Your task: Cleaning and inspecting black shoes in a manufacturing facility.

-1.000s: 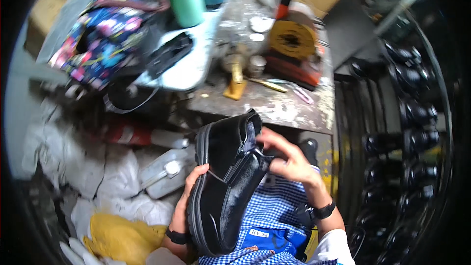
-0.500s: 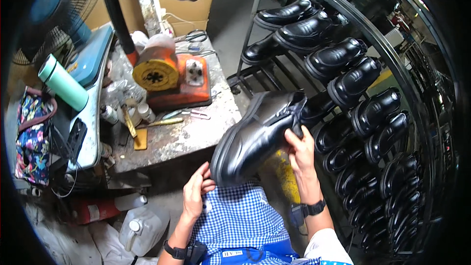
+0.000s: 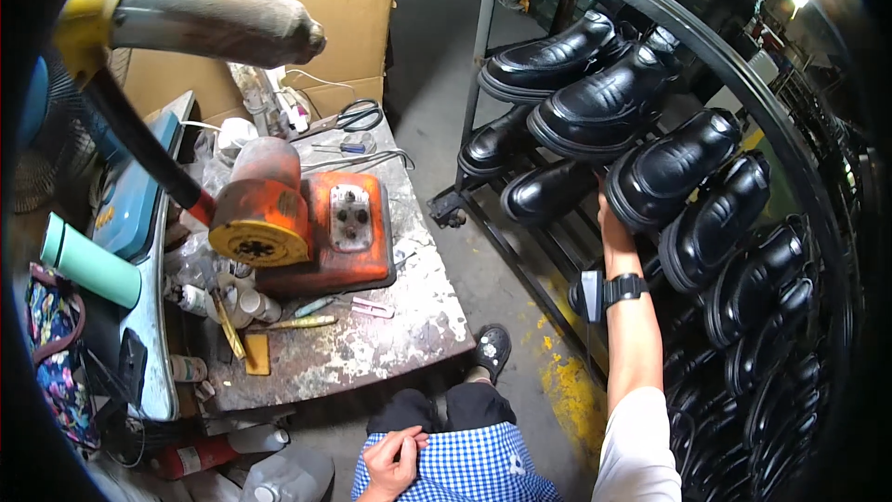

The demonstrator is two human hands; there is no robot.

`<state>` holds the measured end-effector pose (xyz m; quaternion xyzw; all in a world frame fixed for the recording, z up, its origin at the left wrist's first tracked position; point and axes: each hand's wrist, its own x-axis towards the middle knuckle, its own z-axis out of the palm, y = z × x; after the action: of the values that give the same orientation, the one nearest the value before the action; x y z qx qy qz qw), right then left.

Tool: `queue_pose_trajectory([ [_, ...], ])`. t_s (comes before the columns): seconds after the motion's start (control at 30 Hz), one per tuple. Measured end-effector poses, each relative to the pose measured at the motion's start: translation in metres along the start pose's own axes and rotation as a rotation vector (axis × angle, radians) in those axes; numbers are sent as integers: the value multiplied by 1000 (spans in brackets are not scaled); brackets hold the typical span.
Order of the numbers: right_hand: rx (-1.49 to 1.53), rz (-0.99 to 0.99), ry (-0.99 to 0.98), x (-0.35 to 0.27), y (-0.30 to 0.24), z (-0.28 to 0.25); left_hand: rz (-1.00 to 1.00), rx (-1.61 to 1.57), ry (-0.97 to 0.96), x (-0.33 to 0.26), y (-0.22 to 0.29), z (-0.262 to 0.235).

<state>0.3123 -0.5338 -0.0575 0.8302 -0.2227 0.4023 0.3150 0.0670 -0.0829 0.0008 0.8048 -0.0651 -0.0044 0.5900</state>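
Observation:
My right arm stretches out to the shoe rack (image 3: pixel 520 251). There, my right hand (image 3: pixel 611 225) is closed at the heel end of a black leather shoe (image 3: pixel 546 193), which sits low between the bars with its toe toward the table. Neighbouring shoes hide most of those fingers. One of them, a glossy black shoe (image 3: pixel 664 167), stands just right of the hand. Over my lap, my left hand (image 3: pixel 392 463) is loosely curled with nothing visible in it, resting against the blue checked apron (image 3: pixel 465 460).
An orange machine (image 3: pixel 348 232) with a hose stands on the worn worktable (image 3: pixel 409 316) at left, beside scissors (image 3: pixel 360 116), a yellow block (image 3: pixel 257 354) and small bottles. A green flask (image 3: pixel 93 260) lies further left. More black shoes (image 3: pixel 757 270) fill the rack's right side.
The shoe held before me has gone to the rack at right with my right hand. My left hand has let go of it and dropped to my lap. The view has shifted.

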Motion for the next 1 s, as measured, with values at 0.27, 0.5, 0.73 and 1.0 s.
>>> queue_pose_trajectory([
  [0.27, 1240, 222, -193, 58, -110, -2, -40, 193, -135, 38, 8, 3],
  [0.5, 1285, 370, -48, 55, -134, 51, -145, 139, -130, 40, -8, 16],
  [0.73, 1020, 331, -48, 48, -132, 66, -174, 150, -98, 43, -10, 18],
  [1.0, 2252, 1082, -565, 41, -99, 14, -85, 176, -103, 42, -13, 11],
])
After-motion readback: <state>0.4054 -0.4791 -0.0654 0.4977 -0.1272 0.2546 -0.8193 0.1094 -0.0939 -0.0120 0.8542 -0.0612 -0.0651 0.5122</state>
